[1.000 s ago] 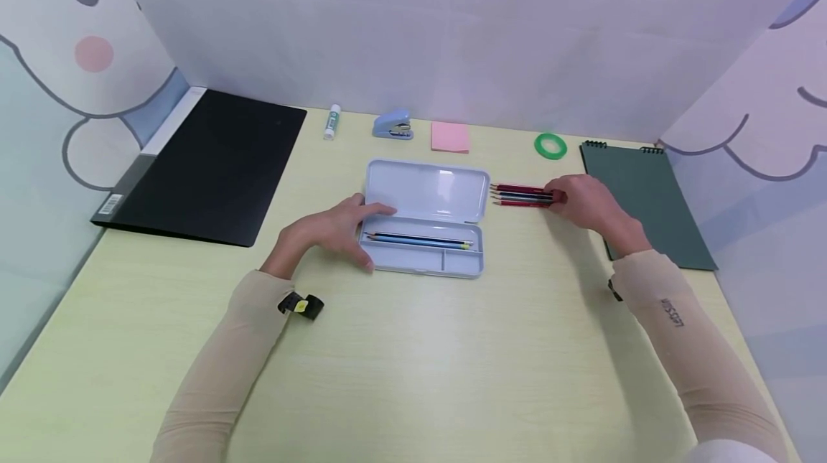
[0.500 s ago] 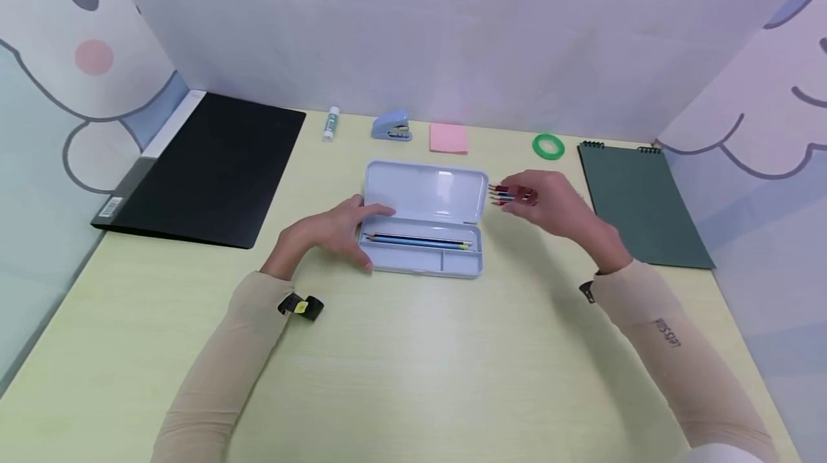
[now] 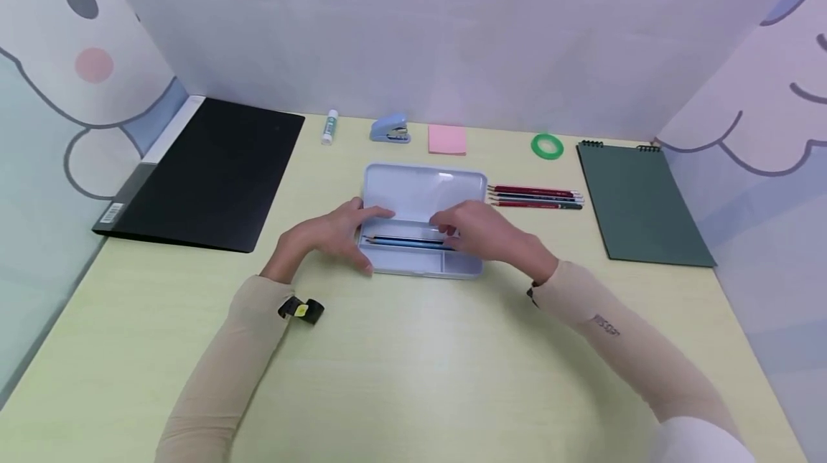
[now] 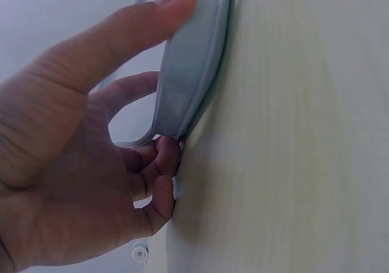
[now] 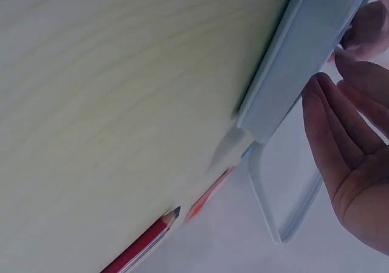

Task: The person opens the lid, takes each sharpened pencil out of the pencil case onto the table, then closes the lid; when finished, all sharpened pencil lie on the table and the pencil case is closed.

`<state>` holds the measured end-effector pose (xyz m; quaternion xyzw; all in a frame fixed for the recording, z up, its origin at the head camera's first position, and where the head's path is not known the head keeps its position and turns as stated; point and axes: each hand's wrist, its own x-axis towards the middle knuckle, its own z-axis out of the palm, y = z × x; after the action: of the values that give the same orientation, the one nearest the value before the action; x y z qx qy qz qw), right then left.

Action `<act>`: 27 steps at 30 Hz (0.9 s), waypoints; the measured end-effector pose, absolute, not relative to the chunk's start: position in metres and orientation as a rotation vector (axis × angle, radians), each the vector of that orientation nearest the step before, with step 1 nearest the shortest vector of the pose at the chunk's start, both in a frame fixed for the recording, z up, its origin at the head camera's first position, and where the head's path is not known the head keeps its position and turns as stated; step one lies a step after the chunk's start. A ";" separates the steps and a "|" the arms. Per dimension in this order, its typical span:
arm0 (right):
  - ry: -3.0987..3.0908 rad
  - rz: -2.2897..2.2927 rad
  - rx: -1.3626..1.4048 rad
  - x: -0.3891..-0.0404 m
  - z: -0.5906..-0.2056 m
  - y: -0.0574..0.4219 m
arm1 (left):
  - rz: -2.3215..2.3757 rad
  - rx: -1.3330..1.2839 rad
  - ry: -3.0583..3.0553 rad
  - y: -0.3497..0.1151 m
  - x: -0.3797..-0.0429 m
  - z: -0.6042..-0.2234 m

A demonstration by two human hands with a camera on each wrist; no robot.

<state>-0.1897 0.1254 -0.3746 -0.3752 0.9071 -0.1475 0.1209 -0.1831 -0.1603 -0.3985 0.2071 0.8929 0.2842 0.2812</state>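
Note:
An open light-blue pencil case [image 3: 403, 259] stands in the middle of the table, its lid [image 3: 413, 186] laid back. My left hand [image 3: 332, 231] grips its left end, thumb at the front corner; in the left wrist view the thumb [image 4: 115, 36] lies against the case's side wall [image 4: 189, 60]. Inside lie a black pencil and a blue pencil [image 3: 400, 242]. Over their right ends is my right hand [image 3: 481, 230], fingers bent down into the case. Its fingertips hide those ends, so whether they pinch a pencil does not show. Several red and dark pencils [image 3: 536, 197] lie right of the case.
Behind the case stand a glue stick [image 3: 329, 127], a blue stapler [image 3: 390, 128], pink sticky notes [image 3: 447, 140] and a roll of green tape [image 3: 547, 146]. A black folder [image 3: 213, 172] lies at left, a dark green spiral notepad [image 3: 639, 201] at right. Walls border the table.
My right hand has left the red and dark pencils beside the case and moved left over the pencils inside it. My left hand has stayed at the case's left end.

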 end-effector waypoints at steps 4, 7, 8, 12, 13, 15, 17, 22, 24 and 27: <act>2.624 -0.309 -1.156 -0.191 -0.377 0.113 | 0.746 0.570 2.399 -0.160 -0.184 -0.400; 2.614 -0.203 -1.191 -0.191 -0.375 0.105 | 0.744 0.579 2.400 -0.160 -0.184 -0.400; 2.611 -0.170 -1.195 -0.191 -0.374 0.102 | 0.748 0.581 2.397 -0.160 -0.184 -0.400; 2.599 -0.076 -1.187 -0.190 -0.371 0.095 | 0.760 0.586 2.396 -0.161 -0.183 -0.399; 2.598 -0.066 -1.183 -0.190 -0.371 0.093 | 0.762 0.585 2.396 -0.161 -0.183 -0.399; 2.601 -0.051 -1.183 -0.190 -0.370 0.092 | 0.760 0.589 2.400 -0.161 -0.183 -0.399; 2.609 -0.039 -1.194 -0.190 -0.371 0.091 | 0.756 0.585 2.401 -0.160 -0.183 -0.399; 2.621 -0.035 -1.210 -0.190 -0.375 0.091 | 0.730 0.585 2.412 -0.160 -0.183 -0.399; 2.616 -0.033 -1.214 -0.190 -0.376 0.091 | 0.722 0.592 2.415 -0.160 -0.183 -0.399; 2.603 -0.025 -1.231 -0.191 -0.375 0.091 | 0.718 0.593 2.415 -0.160 -0.183 -0.398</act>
<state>-0.1909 0.0910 -0.3753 -0.4237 0.8962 -0.0085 0.1309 -0.1834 -0.1600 -0.3978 0.2205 0.8975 0.2668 0.2733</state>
